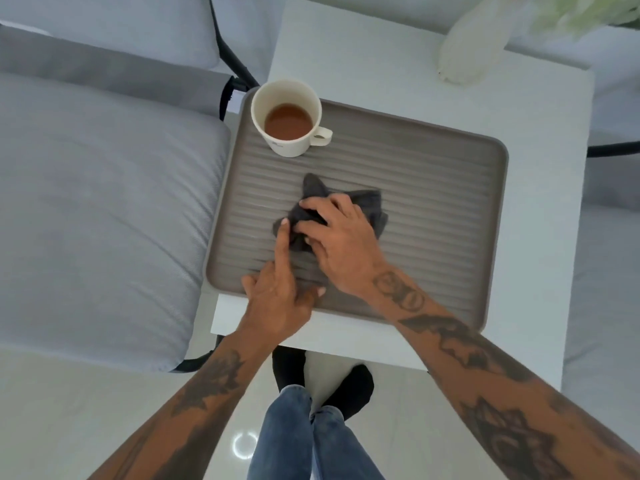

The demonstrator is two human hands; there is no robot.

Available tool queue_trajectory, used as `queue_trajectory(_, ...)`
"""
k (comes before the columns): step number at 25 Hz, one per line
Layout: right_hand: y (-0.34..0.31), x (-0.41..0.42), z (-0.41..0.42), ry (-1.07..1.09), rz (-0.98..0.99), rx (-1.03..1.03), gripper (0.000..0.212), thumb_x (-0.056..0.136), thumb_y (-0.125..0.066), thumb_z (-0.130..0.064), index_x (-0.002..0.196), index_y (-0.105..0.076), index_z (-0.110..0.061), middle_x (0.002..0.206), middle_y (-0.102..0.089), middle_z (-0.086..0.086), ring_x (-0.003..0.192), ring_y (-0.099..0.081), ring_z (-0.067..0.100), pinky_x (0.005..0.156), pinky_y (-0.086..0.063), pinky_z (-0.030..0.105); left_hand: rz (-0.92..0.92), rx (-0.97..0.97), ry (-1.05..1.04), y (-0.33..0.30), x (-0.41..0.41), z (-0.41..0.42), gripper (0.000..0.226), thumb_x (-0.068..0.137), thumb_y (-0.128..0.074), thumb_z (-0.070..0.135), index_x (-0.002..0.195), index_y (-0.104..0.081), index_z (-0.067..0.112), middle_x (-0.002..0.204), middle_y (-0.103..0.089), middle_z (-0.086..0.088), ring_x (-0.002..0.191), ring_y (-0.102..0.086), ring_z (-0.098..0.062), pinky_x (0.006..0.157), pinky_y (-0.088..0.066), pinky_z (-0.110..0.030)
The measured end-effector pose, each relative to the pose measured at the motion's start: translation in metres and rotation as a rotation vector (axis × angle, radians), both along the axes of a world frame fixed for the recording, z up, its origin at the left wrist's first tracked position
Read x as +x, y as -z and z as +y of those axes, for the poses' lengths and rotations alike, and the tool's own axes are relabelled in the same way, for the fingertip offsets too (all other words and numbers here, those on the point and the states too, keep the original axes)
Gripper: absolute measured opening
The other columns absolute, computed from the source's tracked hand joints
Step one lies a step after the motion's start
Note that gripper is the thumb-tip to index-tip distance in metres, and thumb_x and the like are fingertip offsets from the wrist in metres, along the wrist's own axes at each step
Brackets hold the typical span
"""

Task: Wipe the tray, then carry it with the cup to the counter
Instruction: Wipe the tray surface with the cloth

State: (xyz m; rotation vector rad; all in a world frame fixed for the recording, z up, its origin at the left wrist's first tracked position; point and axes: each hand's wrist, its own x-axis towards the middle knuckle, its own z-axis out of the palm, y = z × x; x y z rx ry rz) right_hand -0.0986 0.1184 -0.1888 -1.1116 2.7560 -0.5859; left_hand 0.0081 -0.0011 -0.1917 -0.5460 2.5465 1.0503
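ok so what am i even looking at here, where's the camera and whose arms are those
There is no machine here. The one picture comes from a wide-angle camera on a person's head, looking down, so the arms, jeans and feet are the wearer's own. A small white table carries a ribbed grey tray. On the tray's far left corner stands a cream cup with brown liquid in it. The right hand grips a bunched dark cloth on the tray. The left hand rests at the tray's near edge, its forefinger reaching to the cloth. Grey cushions lie to the left.

white side table (540,140), grey cushions (104,209), white vase (471,50)
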Motion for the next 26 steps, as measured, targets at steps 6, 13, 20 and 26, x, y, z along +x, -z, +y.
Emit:
queue_trajectory(6,-0.016,-0.001,0.12,0.073,-0.013,0.126,0.025,0.085,-0.061,-0.013,0.106,-0.072,-0.02,0.119,-0.062,0.008,0.103,-0.052,0.035,0.084,-0.048,0.05,-0.013,0.1,-0.04,0.0,0.002,-0.003,0.118,0.079,-0.075,0.038,0.15,0.019,0.043,0.075,-0.052,0.01,0.083,-0.055,-0.017,0.092,-0.033,-0.042)
queue_trajectory(13,-0.013,0.002,0.051,-0.012,-0.06,-0.032,0.021,0.089,-0.061,-0.018,0.105,-0.074,-0.019,0.112,-0.064,0.008,0.097,-0.052,0.034,0.078,-0.049,0.045,0.018,0.124,-0.037,-0.001,0.005,-0.002,0.106,0.079,-0.075,0.037,0.151,0.004,0.039,0.089,-0.055,0.006,0.087,-0.053,-0.016,0.085,-0.027,-0.036)
queue_trajectory(20,-0.006,0.012,0.076,0.008,-0.065,0.03,0.025,0.091,-0.06,-0.017,0.114,-0.069,-0.022,0.126,-0.06,0.004,0.11,-0.05,0.031,0.093,-0.046,0.045,0.023,0.132,-0.025,-0.007,0.003,-0.005,0.109,0.079,-0.079,0.031,0.155,0.0,0.032,0.069,-0.049,0.014,0.077,-0.053,-0.013,0.088,-0.029,-0.037)
queue_trajectory(26,-0.019,0.03,0.174,0.359,-0.098,0.137,0.027,0.083,-0.058,-0.012,0.107,-0.07,-0.014,0.12,-0.058,0.009,0.108,-0.047,0.032,0.086,-0.049,0.049,-0.011,0.138,-0.026,-0.011,0.0,-0.003,0.109,0.08,-0.078,0.029,0.155,0.002,0.033,0.066,-0.05,0.013,0.076,-0.051,-0.012,0.093,-0.027,-0.036)
